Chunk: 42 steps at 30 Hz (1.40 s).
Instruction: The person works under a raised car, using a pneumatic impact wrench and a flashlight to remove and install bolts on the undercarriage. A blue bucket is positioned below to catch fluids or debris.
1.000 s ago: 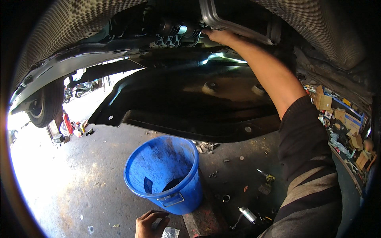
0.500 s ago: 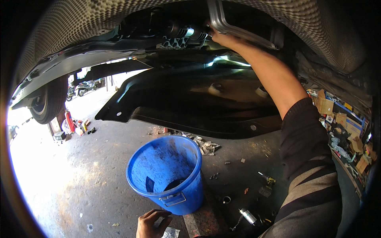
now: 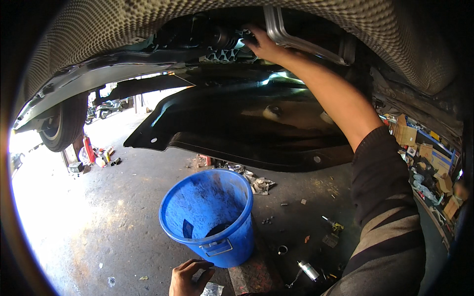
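My right hand reaches up under the raised car, its thumb and fingers spread beside a dark cylindrical part with a bright patch of light on it. Its fingertips are in shadow, and whether they touch the part is unclear. A ribbed bracket sits just below. Low in the view, my left hand is loosely curled, with a gap between thumb and fingers and nothing visible in it. The blue bucket, smeared inside, stands just beyond it. A large black undertray panel hangs below the car.
A bent metal brace and dimpled heat shields are overhead. A wheel hangs at left. On the floor lie a cordless power tool, a silver canister and small parts. Cardboard boxes crowd the right side.
My right hand has moved slightly left and its fingers have spread away from the part beside the brace. The view has shifted a little; my left hand stays as it was.
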Each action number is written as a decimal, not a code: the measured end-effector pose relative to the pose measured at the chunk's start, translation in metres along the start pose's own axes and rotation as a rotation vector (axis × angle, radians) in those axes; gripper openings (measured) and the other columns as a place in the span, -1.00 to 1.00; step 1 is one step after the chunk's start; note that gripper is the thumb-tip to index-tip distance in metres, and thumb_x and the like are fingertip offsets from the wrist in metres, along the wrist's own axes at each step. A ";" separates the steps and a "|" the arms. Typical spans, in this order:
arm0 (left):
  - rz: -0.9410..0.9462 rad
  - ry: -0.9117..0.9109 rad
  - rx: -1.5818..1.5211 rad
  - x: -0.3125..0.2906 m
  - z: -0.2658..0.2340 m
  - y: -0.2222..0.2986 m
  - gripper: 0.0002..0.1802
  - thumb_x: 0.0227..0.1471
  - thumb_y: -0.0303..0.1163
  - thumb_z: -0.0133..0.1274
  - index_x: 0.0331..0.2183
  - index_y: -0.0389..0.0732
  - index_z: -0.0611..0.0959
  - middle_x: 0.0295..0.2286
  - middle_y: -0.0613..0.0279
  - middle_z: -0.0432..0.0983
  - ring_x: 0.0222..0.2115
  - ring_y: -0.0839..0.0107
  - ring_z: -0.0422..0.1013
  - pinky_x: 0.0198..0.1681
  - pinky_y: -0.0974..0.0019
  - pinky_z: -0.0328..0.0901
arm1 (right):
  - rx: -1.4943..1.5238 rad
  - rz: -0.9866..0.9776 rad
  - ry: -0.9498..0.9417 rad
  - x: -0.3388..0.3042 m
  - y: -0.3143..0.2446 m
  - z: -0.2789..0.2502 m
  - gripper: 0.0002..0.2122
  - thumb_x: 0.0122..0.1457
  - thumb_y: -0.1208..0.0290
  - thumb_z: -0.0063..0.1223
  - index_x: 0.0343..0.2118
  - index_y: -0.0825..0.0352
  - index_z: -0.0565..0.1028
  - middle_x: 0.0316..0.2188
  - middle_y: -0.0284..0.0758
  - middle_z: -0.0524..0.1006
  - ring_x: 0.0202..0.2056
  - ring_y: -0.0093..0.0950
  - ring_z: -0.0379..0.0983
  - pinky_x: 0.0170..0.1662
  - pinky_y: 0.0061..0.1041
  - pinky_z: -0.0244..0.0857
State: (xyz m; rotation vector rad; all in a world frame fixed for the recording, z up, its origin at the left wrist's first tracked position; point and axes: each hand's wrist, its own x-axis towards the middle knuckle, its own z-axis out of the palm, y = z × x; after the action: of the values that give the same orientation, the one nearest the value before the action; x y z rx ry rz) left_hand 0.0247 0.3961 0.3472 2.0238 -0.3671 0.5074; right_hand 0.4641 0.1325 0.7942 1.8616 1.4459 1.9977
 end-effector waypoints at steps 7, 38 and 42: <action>0.002 -0.005 0.006 0.000 0.000 0.001 -0.86 0.08 -0.50 0.26 -0.27 -0.29 0.74 -0.31 -0.01 0.68 -0.29 0.12 0.63 -0.20 0.19 0.46 | -0.029 0.212 -0.081 0.013 -0.023 -0.013 -0.71 0.20 0.44 0.26 -0.04 0.32 0.49 -0.23 -0.18 0.60 -0.22 -0.25 0.57 -0.18 -0.32 0.42; 0.056 -0.008 0.003 -0.001 0.001 0.008 -0.84 0.04 -0.52 0.27 -0.26 -0.29 0.75 -0.33 -0.02 0.68 -0.29 0.09 0.63 -0.19 0.17 0.47 | -0.292 -0.192 0.192 0.015 -0.004 0.001 -0.58 0.07 0.49 0.36 -0.01 0.32 0.46 -0.28 -0.19 0.60 -0.27 -0.20 0.56 -0.20 -0.29 0.44; 0.056 -0.016 0.009 -0.001 0.000 0.008 -0.83 0.02 -0.53 0.27 -0.26 -0.29 0.74 -0.33 -0.02 0.68 -0.29 0.08 0.62 -0.19 0.17 0.47 | 0.051 0.191 0.106 0.014 -0.030 0.001 -0.62 0.11 0.45 0.34 -0.03 0.35 0.47 -0.27 -0.21 0.61 -0.26 -0.24 0.57 -0.18 -0.29 0.43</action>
State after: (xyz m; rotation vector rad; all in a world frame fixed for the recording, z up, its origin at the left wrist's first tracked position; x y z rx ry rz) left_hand 0.0201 0.3919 0.3526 2.0314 -0.4325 0.5286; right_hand 0.4454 0.1582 0.7853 2.0142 1.4049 2.1954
